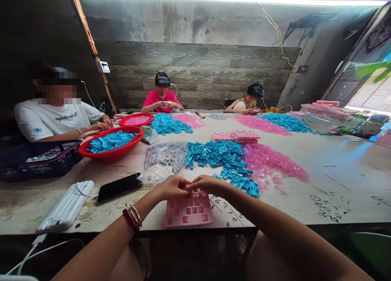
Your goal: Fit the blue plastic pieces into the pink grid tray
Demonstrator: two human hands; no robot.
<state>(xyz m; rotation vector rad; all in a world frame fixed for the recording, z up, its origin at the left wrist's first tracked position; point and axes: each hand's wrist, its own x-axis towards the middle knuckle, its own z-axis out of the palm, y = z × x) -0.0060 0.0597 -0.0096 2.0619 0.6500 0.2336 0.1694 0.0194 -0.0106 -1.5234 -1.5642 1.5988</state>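
My left hand (173, 187) and my right hand (207, 184) meet over the far edge of a pink plastic tray with square holes (189, 212), which lies at the table's near edge. Fingers on both hands are bent and pinched together, fingertips touching. Whatever they hold is too small and too covered to make out. Just beyond them spreads a pile of blue plastic pieces (214, 154), with a heap of clear pink pieces (271, 163) on its right. A clear plastic bag of small silvery parts (165, 161) lies beyond my left hand.
A black phone (119, 187) and a white power bank (67, 207) with cables lie left. Behind them stand a red basket of blue pieces (134, 144) and a dark basket (76, 150). Stacked pink trays (244, 137) sit beyond the piles. Three people work around the table.
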